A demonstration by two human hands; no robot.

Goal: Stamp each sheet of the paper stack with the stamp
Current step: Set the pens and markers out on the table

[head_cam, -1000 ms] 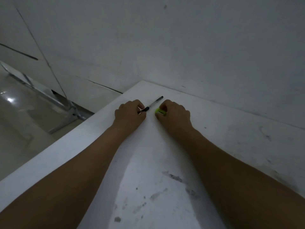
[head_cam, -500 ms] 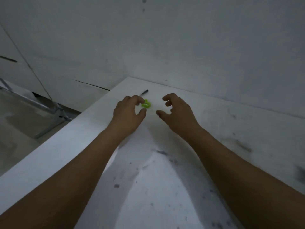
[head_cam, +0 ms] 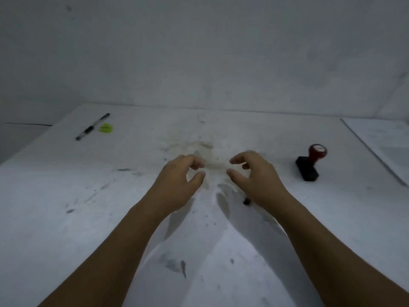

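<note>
On the stained white tabletop (head_cam: 66,229) the stamp (head_cam: 311,161) and paper stack (head_cam: 385,142) lie untouched, so all stamping remains; both hands, left hand (head_cam: 177,185) and right hand (head_cam: 256,180), hover loosely curled, holding nothing.

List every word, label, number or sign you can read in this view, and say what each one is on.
No text here is legible.
Stamp: the pale patch on its red knob top is too blurred to read.
Paper stack: faint grey print, too small and blurred to read.
Pen: no readable marking.
Green round object: a dark mark, unreadable.
</note>
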